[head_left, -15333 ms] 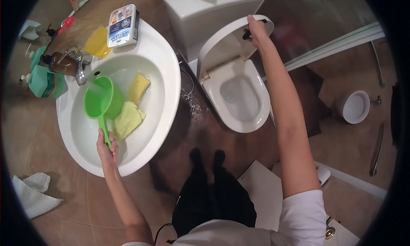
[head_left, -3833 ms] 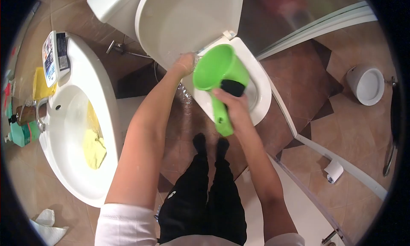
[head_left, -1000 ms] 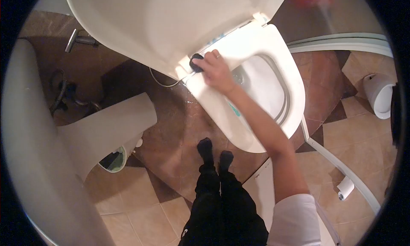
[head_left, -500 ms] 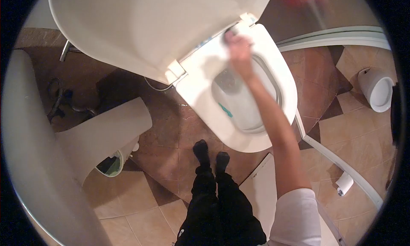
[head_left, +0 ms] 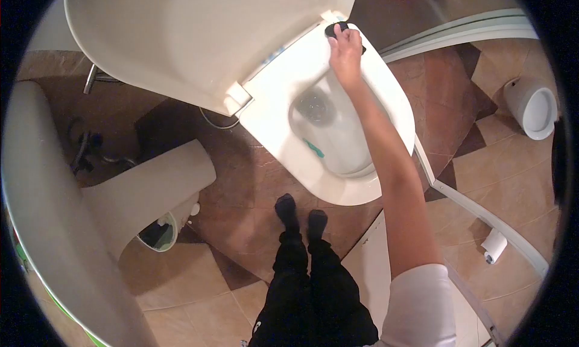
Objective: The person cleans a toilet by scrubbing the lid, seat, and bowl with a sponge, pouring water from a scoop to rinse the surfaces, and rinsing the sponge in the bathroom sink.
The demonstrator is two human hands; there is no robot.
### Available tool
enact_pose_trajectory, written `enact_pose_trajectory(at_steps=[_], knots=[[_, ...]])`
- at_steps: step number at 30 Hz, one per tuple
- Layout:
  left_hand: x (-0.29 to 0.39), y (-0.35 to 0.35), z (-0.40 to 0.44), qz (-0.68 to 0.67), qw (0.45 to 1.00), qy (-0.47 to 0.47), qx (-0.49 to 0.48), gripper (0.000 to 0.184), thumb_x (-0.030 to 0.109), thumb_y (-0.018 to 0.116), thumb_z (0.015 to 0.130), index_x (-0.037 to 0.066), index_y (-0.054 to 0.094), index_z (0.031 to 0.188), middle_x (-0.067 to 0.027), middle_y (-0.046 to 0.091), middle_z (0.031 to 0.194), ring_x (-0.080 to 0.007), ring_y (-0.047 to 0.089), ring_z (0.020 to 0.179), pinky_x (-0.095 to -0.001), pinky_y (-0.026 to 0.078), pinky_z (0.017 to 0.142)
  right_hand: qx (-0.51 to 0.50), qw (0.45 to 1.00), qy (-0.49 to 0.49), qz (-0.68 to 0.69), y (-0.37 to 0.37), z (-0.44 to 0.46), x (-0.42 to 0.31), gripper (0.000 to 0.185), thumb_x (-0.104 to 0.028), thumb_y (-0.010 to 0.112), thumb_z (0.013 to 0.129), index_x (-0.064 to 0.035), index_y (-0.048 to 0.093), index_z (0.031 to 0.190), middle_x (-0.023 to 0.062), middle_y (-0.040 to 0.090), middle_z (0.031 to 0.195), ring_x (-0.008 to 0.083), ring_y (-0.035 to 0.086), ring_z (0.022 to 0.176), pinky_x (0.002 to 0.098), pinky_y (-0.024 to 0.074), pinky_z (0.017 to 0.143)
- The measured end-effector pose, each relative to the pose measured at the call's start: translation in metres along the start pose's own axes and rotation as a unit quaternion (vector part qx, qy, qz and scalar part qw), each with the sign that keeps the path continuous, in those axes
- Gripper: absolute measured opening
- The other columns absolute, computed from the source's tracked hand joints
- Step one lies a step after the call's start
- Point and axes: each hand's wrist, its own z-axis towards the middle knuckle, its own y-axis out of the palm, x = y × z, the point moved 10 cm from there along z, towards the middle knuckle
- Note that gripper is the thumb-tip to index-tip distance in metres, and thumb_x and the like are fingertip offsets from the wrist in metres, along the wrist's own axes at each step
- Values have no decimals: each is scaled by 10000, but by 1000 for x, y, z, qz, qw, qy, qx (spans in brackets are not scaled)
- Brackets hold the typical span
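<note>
My right hand [head_left: 345,57] grips a black sponge [head_left: 336,28], pressed on the back right corner of the white toilet seat [head_left: 274,127], near the hinge. The raised toilet lid [head_left: 163,39] leans back behind the seat. Inside the toilet bowl [head_left: 344,139] a teal strip [head_left: 313,148] shows at the left inner side. Bluish marks lie along the hinge line between lid and seat. My left hand is out of the frame.
At the left stands the sink [head_left: 54,226] with its pedestal [head_left: 163,178], a bin [head_left: 160,233] beside it. A white toilet brush holder [head_left: 534,109] and a toilet roll [head_left: 494,246] are at the right, past the white shower rail [head_left: 482,220].
My right hand has moved the black sponge from the seat's left hinge along the back edge to its right corner. The green scoop and my left hand, seen earlier, are no longer in view.
</note>
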Motion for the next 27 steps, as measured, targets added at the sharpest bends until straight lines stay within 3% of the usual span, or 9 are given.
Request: enact_pose_trajectory(at_steps=[1, 3, 6, 10, 12, 13, 19, 21, 27], knots=[[0, 0, -2, 1, 1000, -1, -1, 516, 64, 499, 903, -23, 261, 1352, -226, 495, 1114, -249, 579, 919, -327, 522, 791, 0, 1000, 0, 0, 4, -8, -15, 310, -72, 588, 828, 20, 537, 1119, 145, 540, 968, 270, 516, 923, 402, 424, 815], [1, -1, -2, -1, 1000, 1, -4, 513, 64, 497, 903, -23, 262, 1351, -226, 492, 1118, -249, 579, 921, -326, 522, 793, -79, 920, 115, 367, 30, -37, -45, 353, -124, 598, 810, -2, 541, 1137, 138, 533, 970, 263, 521, 935, 407, 423, 822], [5, 1, -5, 8, 1000, 2, -8, 510, 65, 496, 904, -23, 264, 1350, -227, 488, 1123, -249, 577, 925, -326, 522, 797, -139, 945, -250, 156, 15, -66, -131, 356, -66, 598, 777, -25, 553, 1127, 141, 545, 969, 289, 521, 936, 391, 421, 834], [9, 0, -10, 14, 1000, 10, -17, 505, 66, 493, 906, -23, 267, 1349, -228, 483, 1130, -249, 576, 930, -326, 521, 802, -95, 906, 194, 364, 35, 6, -10, 198, -69, 548, 830, 12, 593, 1005, 169, 582, 935, 306, 570, 846, 396, 476, 772], [9, 0, -12, 16, 1000, 11, -19, 503, 67, 492, 907, -22, 268, 1348, -229, 481, 1133, -248, 575, 933, -326, 521, 804, -44, 998, -36, 18, 28, 21, -46, 164, -117, 534, 840, -6, 655, 856, 141, 585, 928, 268, 570, 887, 435, 468, 743], [9, 0, -13, 18, 1000, 11, -20, 502, 67, 492, 907, -22, 269, 1348, -229, 479, 1135, -248, 575, 934, -325, 521, 806, -184, 981, -48, -29, 46, 12, -73, 221, -203, 550, 860, -39, 684, 794, 120, 573, 963, 258, 563, 905, 416, 472, 753], [15, -1, -17, 29, 999, 16, -25, 495, 69, 488, 909, -22, 273, 1346, -230, 472, 1145, -248, 572, 942, -325, 521, 813, -230, 952, -181, -87, 42, -3, -127, 307, -297, 525, 873, -49, 661, 753, 82, 517, 1051, 276, 492, 1021, 470, 382, 800], [21, -4, -20, 31, 999, 22, -27, 493, 69, 487, 910, -22, 274, 1345, -231, 469, 1149, -248, 572, 944, -325, 521, 816, -169, 972, -23, -163, 33, 11, -94, 354, -339, 493, 888, -58, 661, 754, 68, 511, 1065, 259, 477, 1032, 490, 345, 806], [34, -10, -24, 40, 998, 35, -37, 486, 71, 483, 912, -22, 278, 1343, -232, 461, 1159, -248, 569, 952, -324, 521, 823, -132, 972, -185, -57, 32, -58, -147, 331, -209, 527, 835, -71, 550, 1134, 106, 529, 1082, 274, 508, 979, 469, 390, 811]])
